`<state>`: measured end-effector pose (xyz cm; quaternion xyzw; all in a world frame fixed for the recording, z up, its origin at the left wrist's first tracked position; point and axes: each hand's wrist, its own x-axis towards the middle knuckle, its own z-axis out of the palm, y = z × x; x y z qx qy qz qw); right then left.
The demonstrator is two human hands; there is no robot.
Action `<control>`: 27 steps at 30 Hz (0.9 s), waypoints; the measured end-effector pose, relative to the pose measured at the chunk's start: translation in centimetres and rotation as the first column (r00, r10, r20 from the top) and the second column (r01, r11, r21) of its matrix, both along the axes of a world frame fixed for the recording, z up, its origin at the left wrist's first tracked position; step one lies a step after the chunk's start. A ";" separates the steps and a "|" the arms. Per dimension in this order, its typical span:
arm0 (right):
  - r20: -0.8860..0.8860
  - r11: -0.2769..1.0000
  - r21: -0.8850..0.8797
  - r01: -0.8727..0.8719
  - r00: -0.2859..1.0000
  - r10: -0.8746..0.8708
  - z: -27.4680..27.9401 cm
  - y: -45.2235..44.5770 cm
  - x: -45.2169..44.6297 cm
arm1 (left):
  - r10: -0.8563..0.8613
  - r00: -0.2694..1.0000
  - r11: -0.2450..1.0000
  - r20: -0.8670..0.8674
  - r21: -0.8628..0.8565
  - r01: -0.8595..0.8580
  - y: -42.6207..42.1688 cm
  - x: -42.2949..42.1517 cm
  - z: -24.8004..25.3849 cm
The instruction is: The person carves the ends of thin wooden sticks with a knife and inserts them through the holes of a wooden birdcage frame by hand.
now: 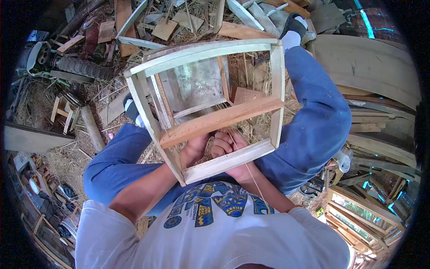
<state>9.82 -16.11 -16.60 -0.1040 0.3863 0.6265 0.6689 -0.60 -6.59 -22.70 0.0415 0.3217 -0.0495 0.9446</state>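
Note:
A wooden frame (221, 117) with pale outer rails and a brown crossbar stands between my legs, tilted towards me. My left hand (193, 148) is under the crossbar on the left, its fingers largely hidden behind the wood. Beside it, my right hand (229, 142) has its fingers curled closed around a thin tan strand (253, 177). The strand runs from below the crossbar over the near rail towards my shirt. Small holes or nail marks dot the crossbar. Behind the frame's opening shows a greyish panel (195, 85).
Wood scraps (165, 28) and straw litter the ground ahead. A tyre-like ribbed piece (84, 67) lies at the upper left. Long boards (367, 67) are stacked on the right, near a clear plastic container (344, 160). My bent legs flank the frame.

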 end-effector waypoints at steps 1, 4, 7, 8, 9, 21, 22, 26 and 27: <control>0.000 1.000 -0.001 -0.004 1.000 0.004 0.1 0.1 -0.1 | 0.004 1.000 0.999 0.011 0.047 -0.004 0.2 0.0 0.3; -0.134 0.992 -0.019 0.125 0.983 -0.126 0.2 0.5 -0.4 | 0.037 0.999 0.984 0.005 0.174 -0.037 0.0 -0.2 -0.6; -0.127 0.987 -0.112 0.114 0.984 -0.128 1.2 0.9 -0.3 | 0.048 0.998 0.985 -0.037 0.167 -0.041 -0.5 -1.0 -1.6; -0.118 0.989 -0.111 0.101 0.986 -0.114 0.8 0.6 -0.3 | 0.083 0.996 0.970 0.036 0.227 -0.089 -0.4 -1.0 -1.5; -0.109 0.990 -0.111 0.087 0.989 -0.100 0.8 0.6 -0.3 | 0.097 0.993 0.961 0.072 0.253 -0.112 -0.4 -0.9 -1.7; -0.050 0.984 -0.024 0.179 0.982 -0.180 0.4 2.4 1.1 | 0.051 0.996 0.869 0.078 0.488 -0.083 -0.2 -0.8 -3.3; -0.045 0.983 -0.029 0.179 0.983 -0.180 0.4 2.5 1.3 | 0.049 0.997 0.867 0.058 0.493 -0.071 -0.3 -0.7 -3.5; -0.031 0.984 -0.044 0.172 0.984 -0.173 0.1 2.6 1.5 | 0.055 0.991 0.849 0.124 0.517 -0.111 -0.2 -0.9 -3.3; -0.026 0.984 -0.045 0.171 0.985 -0.173 0.1 2.6 1.5 | 0.050 0.989 0.859 0.142 0.500 -0.115 -0.3 -0.8 -3.2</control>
